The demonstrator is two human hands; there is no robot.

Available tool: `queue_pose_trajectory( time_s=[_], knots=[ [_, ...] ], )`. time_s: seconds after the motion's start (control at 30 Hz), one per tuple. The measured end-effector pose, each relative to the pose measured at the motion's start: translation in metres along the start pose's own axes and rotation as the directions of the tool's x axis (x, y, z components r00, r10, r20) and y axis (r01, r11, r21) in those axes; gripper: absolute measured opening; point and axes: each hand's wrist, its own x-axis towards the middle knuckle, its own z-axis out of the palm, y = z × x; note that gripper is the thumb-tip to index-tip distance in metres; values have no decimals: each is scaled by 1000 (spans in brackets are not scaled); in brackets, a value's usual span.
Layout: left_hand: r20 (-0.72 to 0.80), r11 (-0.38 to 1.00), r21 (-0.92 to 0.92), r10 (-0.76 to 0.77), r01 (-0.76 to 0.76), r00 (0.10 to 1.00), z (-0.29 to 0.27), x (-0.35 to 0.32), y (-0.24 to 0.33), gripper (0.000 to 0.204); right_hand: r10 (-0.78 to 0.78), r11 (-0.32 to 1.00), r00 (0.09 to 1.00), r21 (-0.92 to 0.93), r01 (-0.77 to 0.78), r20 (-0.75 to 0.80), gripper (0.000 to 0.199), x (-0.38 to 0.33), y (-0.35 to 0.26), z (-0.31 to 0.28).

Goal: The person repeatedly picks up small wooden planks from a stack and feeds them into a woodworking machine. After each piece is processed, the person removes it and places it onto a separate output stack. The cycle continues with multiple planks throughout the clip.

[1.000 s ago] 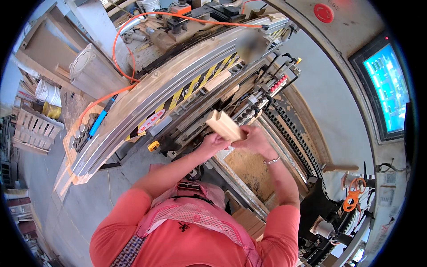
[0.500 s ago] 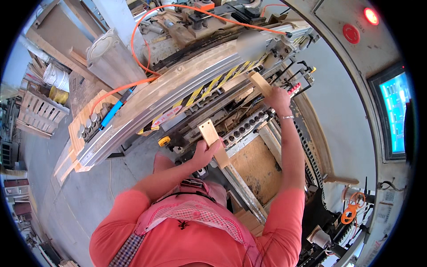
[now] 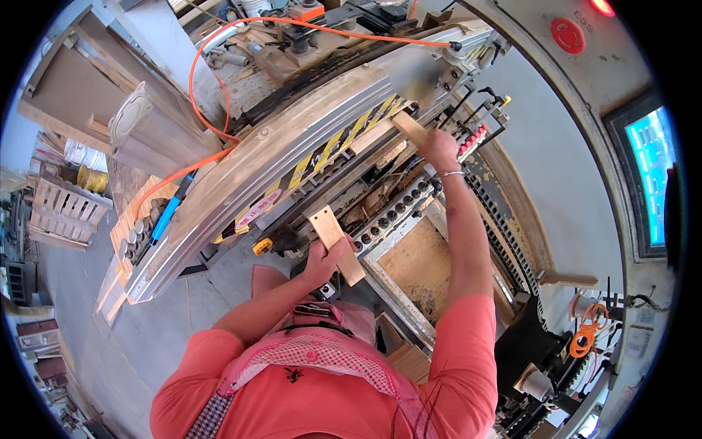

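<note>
- Beam (image 3: 248,157): spans the work area diagonally ahead of the operator; wooden upper surface, metal rails along the near side.
- Operator (image 3: 314,380): faces the machine, wearing a coral short-sleeved shirt and a pink checked apron.
- Panel (image 3: 420,267): tan, dusty, set in a pale frame, located left of the right forearm in the view.
- Screen (image 3: 648,172): lit blue, mounted in the housing at the operator's right.
- Warning strip (image 3: 307,164): yellow and black, fixed along the near side of the beam.
- Hose (image 3: 351,34): orange, looped over the far side of the beam.
- Left hand (image 3: 323,262): grasps the drilled block (image 3: 330,230) around its middle. The block is tilted, its end with dark holes pointing away from the operator, near the row of black knobs (image 3: 391,215).
- Right hand (image 3: 440,150): grips the near end of the second block (image 3: 409,129), which extends toward the beam. Contact between this block and the machine cannot be determined.
- Stop button (image 3: 568,36): red, round, above the screen.
- Bracelet (image 3: 453,173): thin, on the right wrist.
</note>
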Motion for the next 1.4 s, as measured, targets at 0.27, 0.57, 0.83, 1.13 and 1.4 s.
queue_pose_trajectory(
  time_s=[0.27,0.57,0.83,1.13,1.4],
  knots=[
    [-25,1000,-23,0,0,1000,1,1,-3,20,4,998,1000,58,-6,20,41,-13,-13,-3],
    [-40,1000,3,3,-3,999,0,1,-2,20,-25,998,999,55,26,-22,46,-17,-15,-8],
    [-52,1000,-12,-13,13,999,-2,2,-7,21,-86,995,996,46,85,23,38,-9,-5,-5],
    [3,999,28,-25,25,1000,-8,3,-20,22,-68,997,997,42,67,22,37,-8,-9,-9],
    [-1,998,8,-62,62,998,-7,2,-19,24,-70,997,998,24,70,4,27,2,-18,-5]
  ],
)
